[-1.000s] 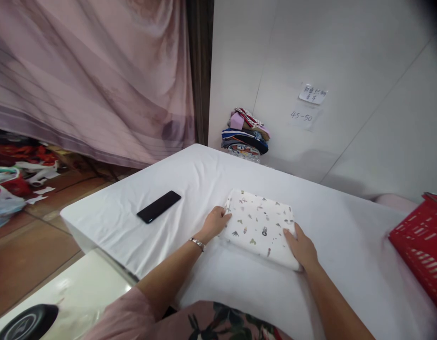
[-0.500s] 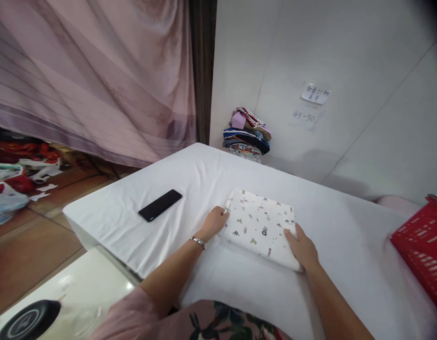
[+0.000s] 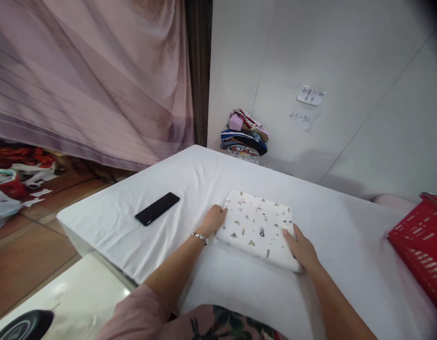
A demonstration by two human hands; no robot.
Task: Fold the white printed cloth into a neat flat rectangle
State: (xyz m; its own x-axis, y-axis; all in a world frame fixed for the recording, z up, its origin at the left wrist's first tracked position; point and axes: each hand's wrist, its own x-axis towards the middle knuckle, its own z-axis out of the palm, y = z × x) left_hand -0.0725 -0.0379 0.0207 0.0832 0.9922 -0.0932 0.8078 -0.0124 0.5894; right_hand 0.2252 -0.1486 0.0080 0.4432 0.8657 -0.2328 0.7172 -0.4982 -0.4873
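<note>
A folded white cloth (image 3: pixel 257 231) printed with small plants and figures lies flat on the white-covered table (image 3: pixel 346 245). My left hand (image 3: pixel 214 220) grips its left edge, fingers bent against the side; a silver bracelet is on that wrist. At the right edge, my right hand (image 3: pixel 300 246) holds the cloth with the thumb resting on top and the other fingers along the side, partly hidden. To the left of the cloth lies a black phone (image 3: pixel 157 208).
Folded clothes (image 3: pixel 244 134) are stacked beyond the table's far edge, by the wall. A red basket (image 3: pixel 422 241) stands at the right. A glossy white surface at the lower left bears a round black object (image 3: pixel 25 326). A pink curtain (image 3: pixel 98 80) hangs at left.
The view has shifted slightly. Both hands keep their places on the cloth's edges, and the cloth looks unchanged.
</note>
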